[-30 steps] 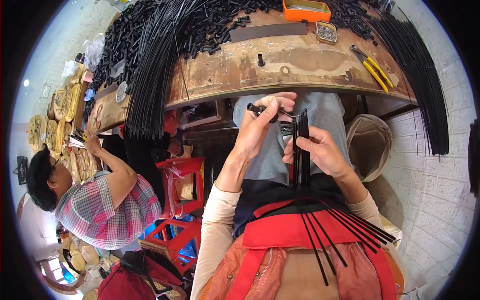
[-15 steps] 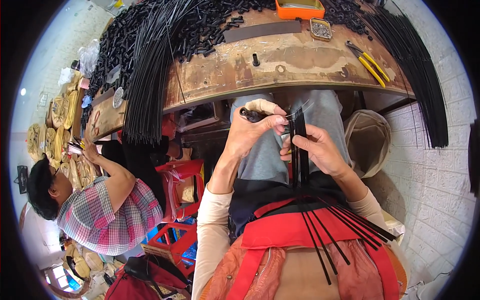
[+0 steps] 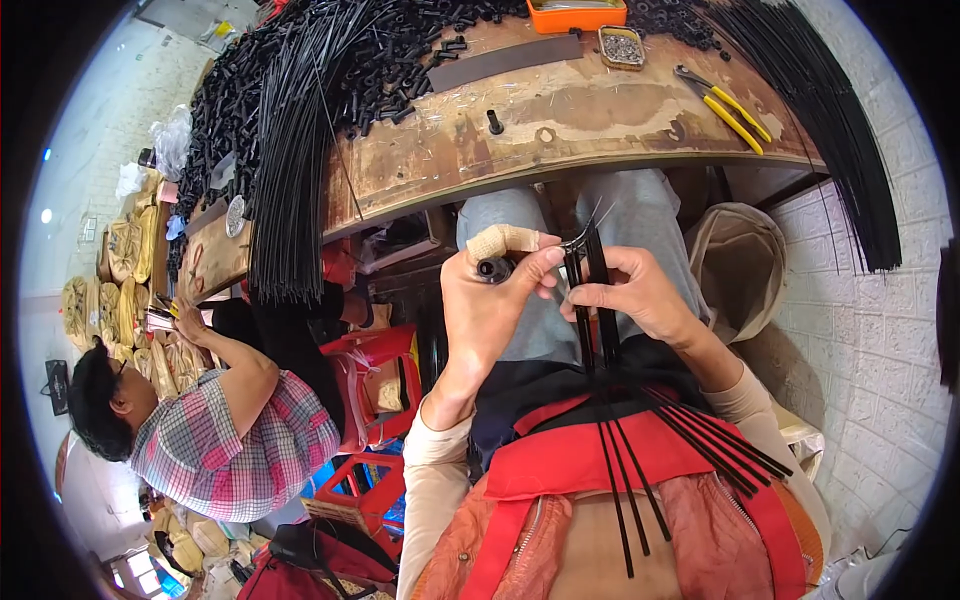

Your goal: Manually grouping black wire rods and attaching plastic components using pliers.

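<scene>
My left hand (image 3: 495, 300) is raised over my lap and pinches a small black tube piece (image 3: 493, 268) between thumb and a bandaged forefinger. My right hand (image 3: 640, 295) grips a bundle of thin black rods (image 3: 600, 330) upright; their lower ends fan out across my red apron (image 3: 560, 460). The two hands touch at the top of the bundle, where a thin wire tip sticks up. Both hands sit just below the front edge of the wooden workbench (image 3: 560, 120).
On the bench lie heaps of small black tubes (image 3: 330, 70), long black rods (image 3: 290, 170) hanging over the edge, yellow-handled pliers (image 3: 735, 105), an orange tray (image 3: 578, 14) and a small tin (image 3: 620, 46). Another person in a plaid shirt (image 3: 220, 440) works at left. A beige bag (image 3: 735, 265) hangs at right.
Both hands have drawn closer together and lower toward my lap; the left hand's black piece has come up against the top of the rod bundle.
</scene>
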The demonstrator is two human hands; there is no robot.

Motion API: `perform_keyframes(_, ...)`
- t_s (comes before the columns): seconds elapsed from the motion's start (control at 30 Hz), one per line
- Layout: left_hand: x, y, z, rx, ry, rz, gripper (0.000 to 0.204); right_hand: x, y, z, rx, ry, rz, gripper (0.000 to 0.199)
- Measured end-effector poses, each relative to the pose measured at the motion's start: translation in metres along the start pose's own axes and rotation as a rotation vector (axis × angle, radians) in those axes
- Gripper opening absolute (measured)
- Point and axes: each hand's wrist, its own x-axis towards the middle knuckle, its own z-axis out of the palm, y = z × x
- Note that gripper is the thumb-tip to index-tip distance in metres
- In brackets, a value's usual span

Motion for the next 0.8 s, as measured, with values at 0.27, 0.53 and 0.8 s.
perform_keyframes(0.27, -0.001, -0.008, -0.006, -0.048, -0.019, -0.023, 0.011, 0.003, -0.004, -0.006, -0.066, -0.046, 0.034, 0.016)
perform_keyframes(0.53, 0.001, -0.008, -0.006, -0.037, -0.088, -0.014, 0.019, 0.003, -0.003, -0.004, -0.066, -0.042, 0.010, 0.016)
perform_keyframes(0.8, 0.003, -0.007, -0.009, -0.087, -0.148, -0.095, 0.019, 0.003, -0.008, -0.009, 0.007, -0.111, 0.056, 0.019)
